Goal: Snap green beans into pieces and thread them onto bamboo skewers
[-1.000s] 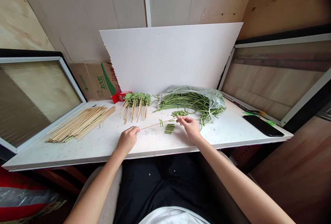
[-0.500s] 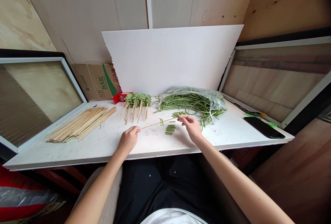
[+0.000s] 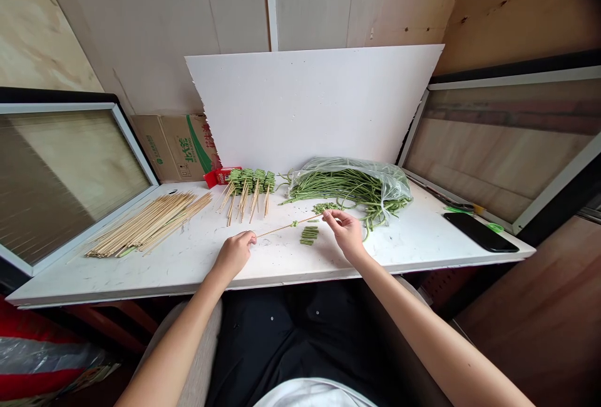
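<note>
A thin bamboo skewer [image 3: 277, 229] is held level across the middle of the table between both hands. My left hand [image 3: 235, 250] is closed on its left end, and my right hand [image 3: 345, 228] pinches it near the right end. Partway along the skewer sit small green bean pieces [image 3: 294, 223], seen nearly end-on. Just beneath, a short row of cut green bean pieces [image 3: 308, 235] lies on the white table [image 3: 277, 269]. Another small heap of cut pieces [image 3: 326, 207] lies beyond my right hand, which partly covers it.
Loose skewers [image 3: 150, 225] lie at the left. Behind my left hand are filled bean skewers [image 3: 251, 181] beside a red packet [image 3: 218, 176]. Long beans fill a clear plastic bag [image 3: 347, 181] at the back. A black phone [image 3: 479, 231] rests at the right edge; a cardboard box [image 3: 173, 147] stands back left.
The bean pieces on the skewer have turned from lying crosswise to nearly end-on. Both hands stay in almost the same place, still holding the skewer.
</note>
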Demonstrator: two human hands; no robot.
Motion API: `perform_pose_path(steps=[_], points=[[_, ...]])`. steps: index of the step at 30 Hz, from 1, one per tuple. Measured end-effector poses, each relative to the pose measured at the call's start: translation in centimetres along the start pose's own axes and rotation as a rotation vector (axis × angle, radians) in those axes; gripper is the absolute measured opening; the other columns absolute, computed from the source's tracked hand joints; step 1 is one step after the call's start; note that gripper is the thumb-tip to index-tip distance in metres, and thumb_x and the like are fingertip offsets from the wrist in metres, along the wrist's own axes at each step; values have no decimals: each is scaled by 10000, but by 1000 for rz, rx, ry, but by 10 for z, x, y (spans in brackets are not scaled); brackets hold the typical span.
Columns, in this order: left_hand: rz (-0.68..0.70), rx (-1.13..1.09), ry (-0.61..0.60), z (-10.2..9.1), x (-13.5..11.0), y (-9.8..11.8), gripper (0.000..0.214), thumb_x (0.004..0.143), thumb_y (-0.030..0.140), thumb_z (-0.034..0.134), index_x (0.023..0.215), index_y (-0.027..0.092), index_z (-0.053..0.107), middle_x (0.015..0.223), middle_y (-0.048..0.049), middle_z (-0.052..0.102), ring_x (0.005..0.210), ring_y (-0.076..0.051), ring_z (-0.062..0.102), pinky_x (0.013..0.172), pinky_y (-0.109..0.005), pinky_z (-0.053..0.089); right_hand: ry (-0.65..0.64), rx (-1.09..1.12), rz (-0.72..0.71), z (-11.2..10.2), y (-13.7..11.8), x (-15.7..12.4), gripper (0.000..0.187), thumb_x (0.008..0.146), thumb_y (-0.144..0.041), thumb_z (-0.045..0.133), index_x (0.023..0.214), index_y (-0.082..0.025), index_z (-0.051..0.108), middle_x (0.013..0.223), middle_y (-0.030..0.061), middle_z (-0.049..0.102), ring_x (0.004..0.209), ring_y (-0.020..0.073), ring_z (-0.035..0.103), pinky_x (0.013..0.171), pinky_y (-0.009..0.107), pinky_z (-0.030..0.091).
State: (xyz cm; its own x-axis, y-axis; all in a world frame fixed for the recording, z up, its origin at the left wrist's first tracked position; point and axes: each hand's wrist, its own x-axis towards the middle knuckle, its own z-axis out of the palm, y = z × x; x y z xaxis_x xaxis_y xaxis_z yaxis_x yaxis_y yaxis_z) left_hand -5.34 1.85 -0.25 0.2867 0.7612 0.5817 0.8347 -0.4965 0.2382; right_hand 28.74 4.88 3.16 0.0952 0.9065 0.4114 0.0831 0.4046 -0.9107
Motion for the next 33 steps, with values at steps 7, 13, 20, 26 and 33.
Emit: perform_pose_path(steps=[7,13,20,26,33], points=[[15,-3,83,-1,-1,3,316,819,-21,455,886,212,657,848,-34,752,762,-186,721,665,-260,534,53,-16,0,3,-2,-2,471,831,-673,707,898,-212,775,933,107,775,905,294,701,757,374,535],[68,-14,131,-3,0,11,352,814,-42,417,909,205,649,863,-37,740,807,-178,724,691,-253,538,-4,35,69,21,-3,-16,445,814,-650,740,719,-215,728,895,91,773,957,289,703,898,395,524],[117,6,89,-2,-1,13,368,793,-59,416,910,208,640,768,-20,679,703,-159,673,650,-235,510,-18,38,34,31,2,-23,447,820,-667,725,779,-221,738,950,107,773,964,298,699,801,375,547],[152,-12,73,0,-2,14,407,770,-82,398,930,208,635,803,-22,693,721,-154,678,669,-233,517,-26,48,21,35,1,-25,421,823,-636,740,749,-221,731,918,103,770,900,285,699,766,366,535],[185,-13,77,-1,-2,15,426,752,-89,394,945,201,640,834,-30,719,746,-163,704,692,-244,543,-50,65,57,38,-4,-29,424,815,-635,747,762,-215,740,908,91,766,854,266,688,740,352,526]])
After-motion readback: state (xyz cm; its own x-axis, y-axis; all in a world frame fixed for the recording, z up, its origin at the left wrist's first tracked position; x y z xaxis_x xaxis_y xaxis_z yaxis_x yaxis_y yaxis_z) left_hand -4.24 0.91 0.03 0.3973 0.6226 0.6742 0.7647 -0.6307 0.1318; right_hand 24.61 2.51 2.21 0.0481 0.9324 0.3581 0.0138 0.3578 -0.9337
